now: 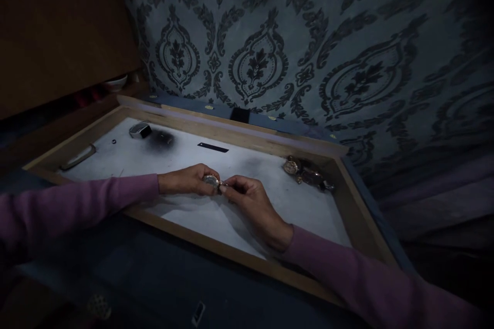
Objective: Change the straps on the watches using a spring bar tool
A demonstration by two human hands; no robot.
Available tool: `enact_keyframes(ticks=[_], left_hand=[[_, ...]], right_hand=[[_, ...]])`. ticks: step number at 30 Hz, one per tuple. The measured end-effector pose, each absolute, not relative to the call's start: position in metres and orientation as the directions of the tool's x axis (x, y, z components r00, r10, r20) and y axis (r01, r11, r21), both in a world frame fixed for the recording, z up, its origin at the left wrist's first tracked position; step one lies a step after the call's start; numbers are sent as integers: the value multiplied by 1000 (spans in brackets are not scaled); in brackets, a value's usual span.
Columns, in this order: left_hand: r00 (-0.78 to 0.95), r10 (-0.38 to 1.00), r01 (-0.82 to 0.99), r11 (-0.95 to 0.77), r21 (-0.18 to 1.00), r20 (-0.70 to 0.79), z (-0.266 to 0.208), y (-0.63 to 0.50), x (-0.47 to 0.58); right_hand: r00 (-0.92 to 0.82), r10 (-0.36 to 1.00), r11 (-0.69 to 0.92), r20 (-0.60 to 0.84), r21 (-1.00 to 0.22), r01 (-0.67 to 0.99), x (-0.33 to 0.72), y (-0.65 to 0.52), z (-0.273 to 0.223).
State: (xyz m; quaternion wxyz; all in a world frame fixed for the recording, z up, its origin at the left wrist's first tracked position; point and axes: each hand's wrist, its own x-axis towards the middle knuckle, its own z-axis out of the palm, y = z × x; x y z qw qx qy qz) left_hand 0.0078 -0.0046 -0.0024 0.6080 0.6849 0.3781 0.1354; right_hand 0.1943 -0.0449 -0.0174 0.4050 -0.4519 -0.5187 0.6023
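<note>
A round, shiny watch is gripped along its edge by my left hand, its face turned upward over the white bottom of a shallow wooden tray. My right hand pinches a small part at the watch's right side, with thumb and forefinger closed together. What exactly sits between those fingertips is too small and dark to make out. Both hands meet near the middle of the tray, a little above its floor.
Several watches lie in the tray's right corner. A flat black strip rests toward the back. On the left are a silvery boxy object, a tiny dark ring and a curved piece. Patterned wallpaper rises behind.
</note>
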Motion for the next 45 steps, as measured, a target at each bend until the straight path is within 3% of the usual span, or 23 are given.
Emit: enact_keyframes(ticks=[14,45], left_hand=[[701,651,316,83,945,-291,-1,-5,9],[712,644,280,106,954,-280,1,-3,12]], right_hand=[[-321,926,-230,-200,-971,-58,200,-45,-13],[-254,943,-239,-215,-969,-68,201,-43,-18]])
